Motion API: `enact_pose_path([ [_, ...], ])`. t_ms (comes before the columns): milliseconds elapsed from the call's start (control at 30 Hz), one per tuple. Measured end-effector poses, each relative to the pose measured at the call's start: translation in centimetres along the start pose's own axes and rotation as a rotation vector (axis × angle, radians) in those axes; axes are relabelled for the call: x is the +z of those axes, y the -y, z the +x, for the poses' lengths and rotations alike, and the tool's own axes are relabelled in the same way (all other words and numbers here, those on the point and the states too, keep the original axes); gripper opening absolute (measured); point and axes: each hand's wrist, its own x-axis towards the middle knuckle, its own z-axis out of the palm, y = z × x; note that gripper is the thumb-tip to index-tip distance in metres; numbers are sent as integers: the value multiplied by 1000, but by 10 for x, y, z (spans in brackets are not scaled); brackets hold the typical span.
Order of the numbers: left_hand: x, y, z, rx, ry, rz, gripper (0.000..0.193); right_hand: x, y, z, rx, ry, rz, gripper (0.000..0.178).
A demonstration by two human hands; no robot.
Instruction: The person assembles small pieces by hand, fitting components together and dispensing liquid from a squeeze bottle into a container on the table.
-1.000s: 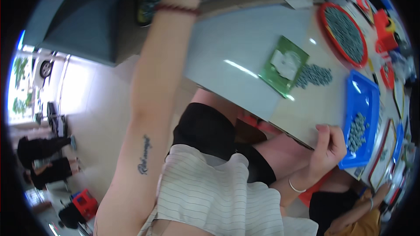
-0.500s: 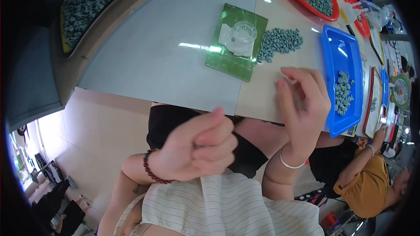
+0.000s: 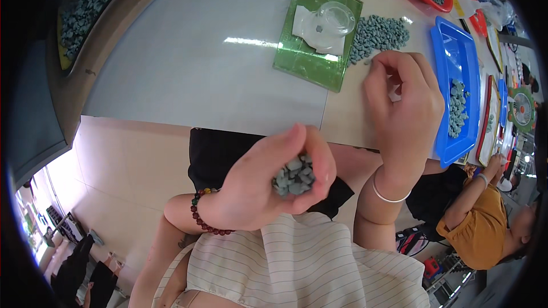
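My left hand (image 3: 251, 182) is cupped around a handful of small grey-green stones (image 3: 295, 177), in front of the table edge. At the near edge of a loose pile of the same stones (image 3: 379, 33), my right hand (image 3: 408, 105) has thumb and forefinger pinched together; whatever lies between the tips is too small to make out. Left of the pile lies a green glass block (image 3: 308, 67). On it rest a torn white piece (image 3: 305, 23), which looks like paper, and a small clear round dish (image 3: 337, 18).
A blue tray (image 3: 442, 94) with some stones stands to the right. Behind it is a red basin (image 3: 444, 1) full of stones. Another stone-filled container (image 3: 97, 5) sits far left. A co-worker in a mustard top (image 3: 479, 228) works at the right, near a green fan (image 3: 522, 108).
My left hand has loosened and turned, so the stones in its palm now show. My right hand has moved forward to the pile, its thumb and forefinger closing together. The view has shifted slightly.
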Motion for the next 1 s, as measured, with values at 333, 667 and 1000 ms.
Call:
enact_pose_path([
  [333, -9, -1, 3, 293, 32, 765, 21, -30, 29, -40, 166, 90, 999, 3],
  [667, -15, -3, 4, 506, 127, 1046, 12, -26, 32, -58, 139, 114, 892, 17],
  [1000, -14, -13, 1, 417, 139, 1008, 12, -27, 21, -40, -225, 117, 810, 16],
])
